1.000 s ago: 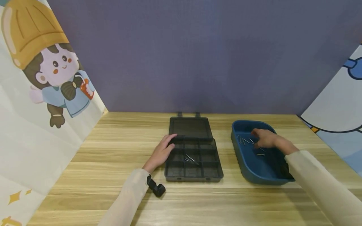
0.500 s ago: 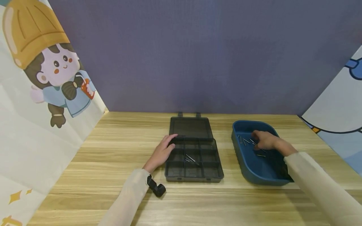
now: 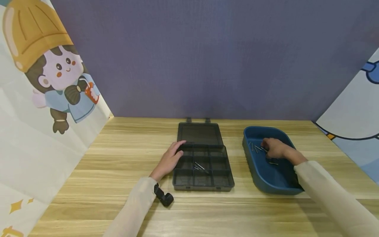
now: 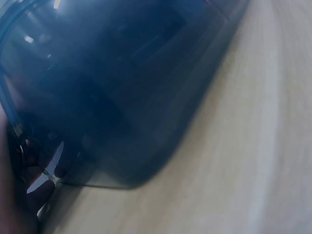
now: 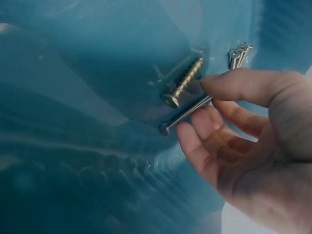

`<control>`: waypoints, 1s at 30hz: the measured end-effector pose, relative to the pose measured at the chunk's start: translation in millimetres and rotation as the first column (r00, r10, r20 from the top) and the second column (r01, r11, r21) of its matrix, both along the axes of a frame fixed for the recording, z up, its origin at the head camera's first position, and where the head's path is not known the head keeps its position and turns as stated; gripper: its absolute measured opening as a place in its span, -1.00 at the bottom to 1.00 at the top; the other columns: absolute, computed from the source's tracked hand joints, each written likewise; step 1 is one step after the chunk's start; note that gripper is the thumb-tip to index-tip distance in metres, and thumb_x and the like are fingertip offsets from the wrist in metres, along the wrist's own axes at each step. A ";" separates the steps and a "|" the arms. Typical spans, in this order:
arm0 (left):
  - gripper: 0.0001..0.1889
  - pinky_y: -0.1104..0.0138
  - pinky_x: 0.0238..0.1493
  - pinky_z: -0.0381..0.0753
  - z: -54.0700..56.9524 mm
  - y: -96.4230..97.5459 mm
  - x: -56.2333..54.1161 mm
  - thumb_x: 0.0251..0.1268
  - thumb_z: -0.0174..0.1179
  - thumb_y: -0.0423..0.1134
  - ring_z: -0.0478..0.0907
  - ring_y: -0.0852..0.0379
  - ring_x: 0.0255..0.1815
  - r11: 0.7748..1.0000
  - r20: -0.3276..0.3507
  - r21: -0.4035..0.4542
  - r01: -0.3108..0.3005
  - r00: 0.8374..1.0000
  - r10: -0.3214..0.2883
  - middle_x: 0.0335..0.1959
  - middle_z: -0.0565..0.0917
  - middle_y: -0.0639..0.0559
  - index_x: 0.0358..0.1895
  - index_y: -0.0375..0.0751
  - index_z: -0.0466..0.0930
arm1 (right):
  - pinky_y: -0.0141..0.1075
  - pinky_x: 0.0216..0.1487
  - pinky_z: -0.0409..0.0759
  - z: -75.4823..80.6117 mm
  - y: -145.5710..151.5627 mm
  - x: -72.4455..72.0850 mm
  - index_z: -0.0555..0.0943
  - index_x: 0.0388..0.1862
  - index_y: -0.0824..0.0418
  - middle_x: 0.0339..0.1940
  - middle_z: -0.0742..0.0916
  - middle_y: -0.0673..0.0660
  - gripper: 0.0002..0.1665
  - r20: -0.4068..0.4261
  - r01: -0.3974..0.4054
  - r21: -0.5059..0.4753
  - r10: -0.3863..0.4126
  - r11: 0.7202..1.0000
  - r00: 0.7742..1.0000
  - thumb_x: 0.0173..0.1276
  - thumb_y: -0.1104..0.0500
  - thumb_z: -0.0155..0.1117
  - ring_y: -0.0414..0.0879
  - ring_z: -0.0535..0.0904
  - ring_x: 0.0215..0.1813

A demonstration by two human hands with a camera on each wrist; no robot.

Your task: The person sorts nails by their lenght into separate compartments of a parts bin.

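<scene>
My left hand [image 3: 169, 162] rests on the left side of a dark see-through compartment box [image 3: 182, 181], fingers extended. Several thin silver nails [image 3: 200, 166] lie in its middle compartment. Inside a blue plastic bin [image 3: 260, 182], my right hand [image 3: 275, 148] pinches a silver nail [image 5: 181, 117] between thumb and fingers, its head pointing away from the palm. A brass-coloured screw [image 5: 185, 83] lies just beside it on the bin floor. More silver fasteners [image 5: 237, 56] appear behind the thumb. In the left wrist view the compartment box [image 4: 126, 97] fills much of the picture, blurred.
The box's hinged lid [image 3: 199, 134] lies open behind it, near the purple back panel [image 3: 183, 65]. Several other fasteners [image 3: 256, 148] lie at the bin's left side. A black wrist camera [image 3: 164, 197] sticks out from the left wrist. The wooden table [image 3: 207, 214] carries everything.
My right hand has shifted slightly left and nearer within the bin, and its fingertips have come together. The left hand and the compartment box have stayed put.
</scene>
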State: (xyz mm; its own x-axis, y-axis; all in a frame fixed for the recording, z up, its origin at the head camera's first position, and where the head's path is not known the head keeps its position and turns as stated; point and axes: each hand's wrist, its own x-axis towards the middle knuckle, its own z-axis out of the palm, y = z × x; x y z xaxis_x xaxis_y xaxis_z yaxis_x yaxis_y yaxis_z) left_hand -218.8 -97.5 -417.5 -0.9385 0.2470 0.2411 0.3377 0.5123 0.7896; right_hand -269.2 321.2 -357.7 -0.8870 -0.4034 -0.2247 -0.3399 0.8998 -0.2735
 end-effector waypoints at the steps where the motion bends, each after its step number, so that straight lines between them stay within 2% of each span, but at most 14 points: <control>1: -0.53 -0.10 0.32 0.26 0.0 0.0 0.0 0.40 -0.07 -0.29 0.29 -0.15 0.37 1.000 -0.002 0.000 -0.001 1.000 0.001 0.29 0.40 -0.15 0.37 -0.15 0.31 | -0.10 -0.24 0.52 -0.3 -0.6 0.2 0.46 -0.10 0.50 -0.33 0.60 0.25 -0.54 0.003 0.005 -0.005 -0.005 1.000 1.000 -0.03 0.40 0.32 0.04 0.49 -0.29; 7: -0.53 -0.08 0.33 0.25 0.0 0.2 -0.2 0.41 -0.08 -0.29 0.29 -0.13 0.38 1.000 0.010 -0.003 -0.003 1.000 0.003 0.29 0.40 -0.13 0.37 -0.14 0.31 | -0.18 -0.31 0.46 -2.3 -1.1 0.3 0.47 -0.24 0.37 -0.37 0.57 0.18 -0.69 0.016 0.028 -0.012 -0.028 1.000 0.999 -0.03 0.43 0.25 -0.02 0.43 -0.35; 21: -0.53 -0.08 0.34 0.24 0.6 -0.1 0.3 0.40 -0.07 -0.30 0.28 -0.13 0.38 1.000 0.012 0.002 -0.006 1.000 0.006 0.29 0.40 -0.13 0.37 -0.14 0.32 | -0.29 -0.41 0.34 -3.8 -3.9 1.9 0.46 -0.33 0.32 -0.49 0.49 0.10 -0.83 0.056 0.068 -0.004 -0.068 0.998 0.996 0.06 0.47 0.10 -0.09 0.37 -0.45; 30: -0.53 -0.10 0.32 0.25 0.3 -0.4 0.4 0.40 -0.07 -0.31 0.28 -0.15 0.38 1.000 0.007 -0.003 -0.002 1.000 0.002 0.30 0.40 -0.14 0.37 -0.16 0.31 | -0.28 -0.39 0.40 0.4 -1.0 2.2 0.52 -0.37 0.29 -0.47 0.58 0.13 -0.86 0.046 0.030 0.007 -0.030 1.000 0.998 0.05 0.44 0.15 -0.09 0.42 -0.42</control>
State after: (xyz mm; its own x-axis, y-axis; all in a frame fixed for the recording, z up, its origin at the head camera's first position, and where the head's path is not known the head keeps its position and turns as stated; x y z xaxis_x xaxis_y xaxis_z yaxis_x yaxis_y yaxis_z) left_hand -218.4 -98.0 -417.3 -0.9405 0.2462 0.2341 0.3315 0.5150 0.7905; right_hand -267.0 320.2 -357.3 -0.8873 -0.3751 -0.2683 -0.2996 0.9111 -0.2829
